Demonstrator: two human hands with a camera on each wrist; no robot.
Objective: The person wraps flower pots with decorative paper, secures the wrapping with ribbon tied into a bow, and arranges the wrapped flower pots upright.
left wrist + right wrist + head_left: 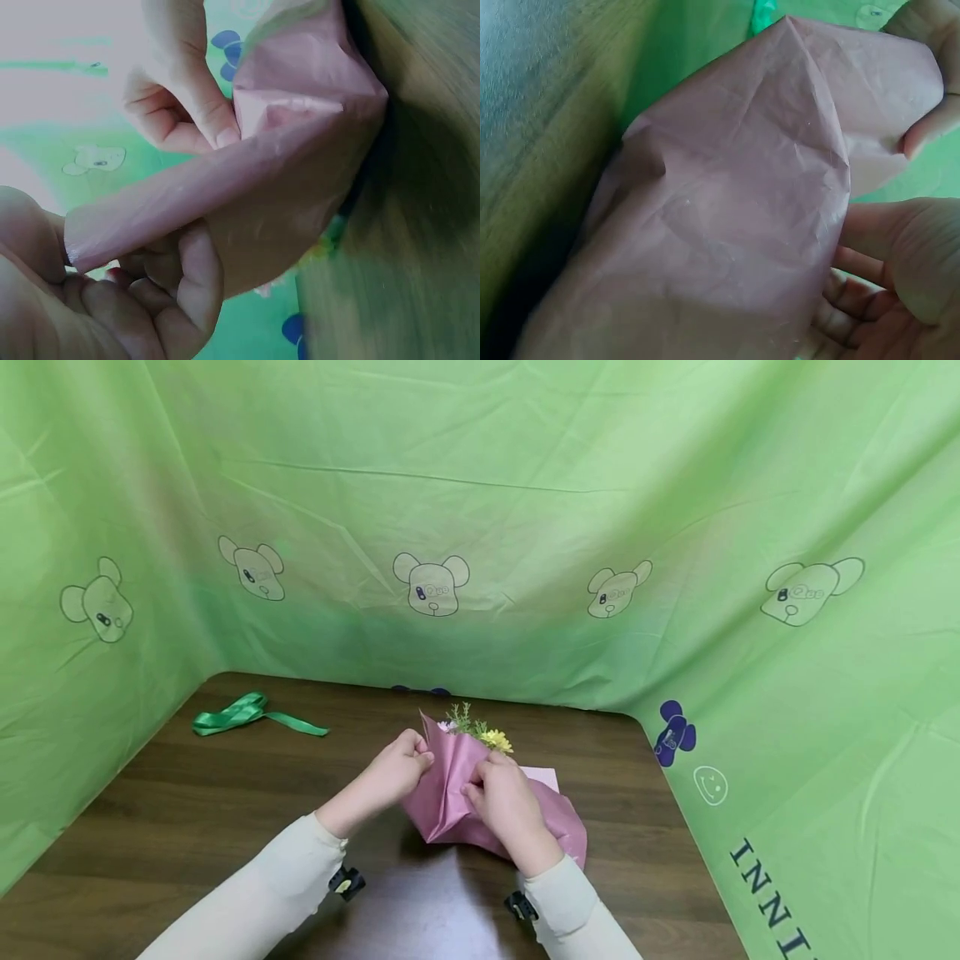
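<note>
Mauve-pink wrapping paper (450, 785) is folded around a small bunch of flowers in the head view. Above its upper edge show green sprigs (467, 720), a yellow flower (497, 741) and a pale lilac bloom. My left hand (401, 764) pinches the paper's left edge; in the left wrist view the thumb and curled fingers (176, 289) hold a rolled-over fold. With thumb and fingers, my right hand (506, 797) grips the paper near the middle, just below the yellow flower. The stems are hidden inside the wrapping.
A green satin ribbon (232, 716) lies loosely looped at the back left of the brown wooden table (300, 785). A pale pink sheet (543, 777) sticks out behind the wrapping on the right. Green printed cloth (525, 643) stands round the table's back and sides.
</note>
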